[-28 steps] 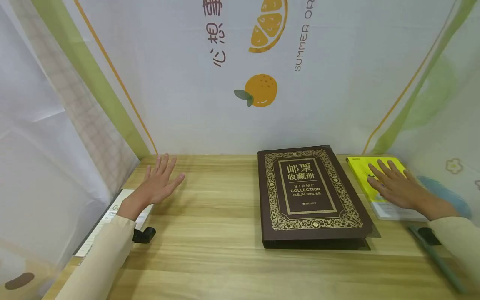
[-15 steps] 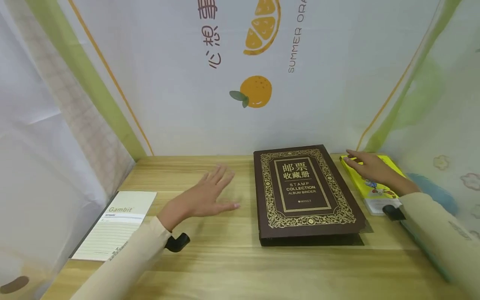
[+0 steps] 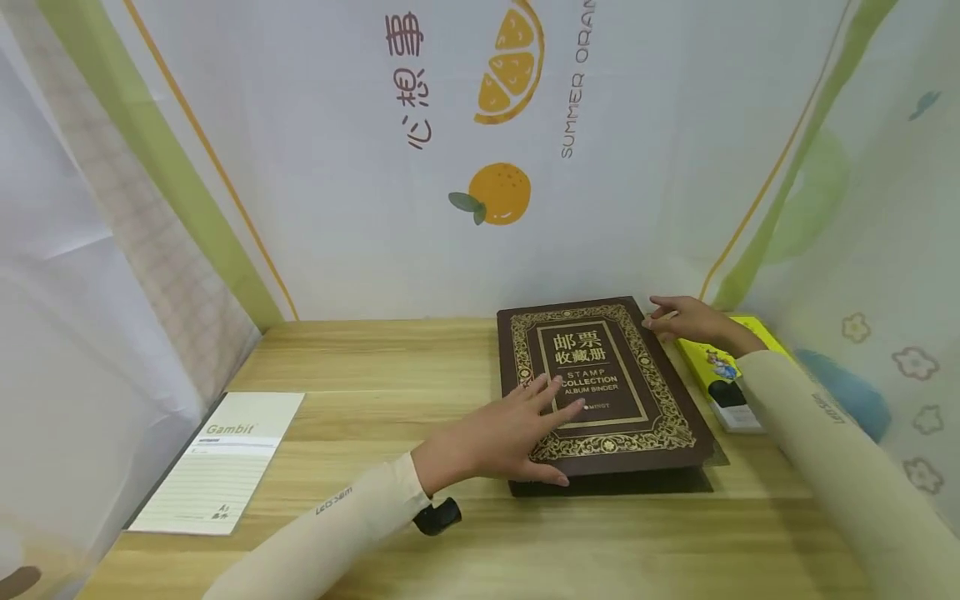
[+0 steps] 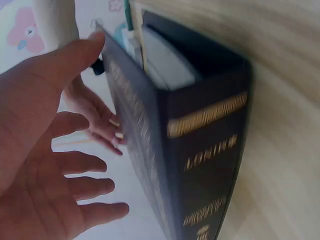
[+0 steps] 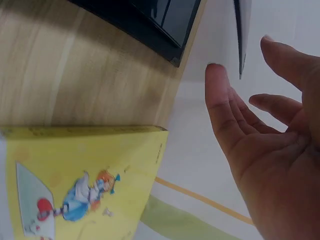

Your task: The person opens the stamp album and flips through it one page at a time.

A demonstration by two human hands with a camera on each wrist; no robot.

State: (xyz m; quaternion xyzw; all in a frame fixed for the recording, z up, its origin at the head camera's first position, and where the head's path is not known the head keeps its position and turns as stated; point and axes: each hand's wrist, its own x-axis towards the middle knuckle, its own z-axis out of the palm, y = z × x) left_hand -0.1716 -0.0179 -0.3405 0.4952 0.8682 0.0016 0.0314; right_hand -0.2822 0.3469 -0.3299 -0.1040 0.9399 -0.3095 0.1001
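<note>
A dark brown stamp album binder (image 3: 609, 375) with gold ornament lies on the wooden table, its cover slightly raised over the pages. My left hand (image 3: 504, 435) is spread over the binder's near left part; in the left wrist view its fingers (image 4: 92, 189) appear apart from the spine. At the far right edge of the binder is my right hand (image 3: 692, 322), fingers extended. The right wrist view puts the cover's edge (image 5: 240, 45) in the gap between thumb and fingers, with no pinch visible. A yellow book (image 5: 127, 165) lies just right of the binder, partly under the right forearm.
A Gambit notepad (image 3: 221, 467) lies at the table's left side. A white printed curtain (image 3: 360, 233) hangs behind the table and along both sides. Bare wooden tabletop (image 3: 360, 358) lies between notepad and binder. Black wrist cameras (image 3: 437, 517) stick out from the sleeves.
My left hand has moved right, from above the notepad to over the binder. My right hand has moved left from the yellow book to the binder's edge. The head view has shifted slightly.
</note>
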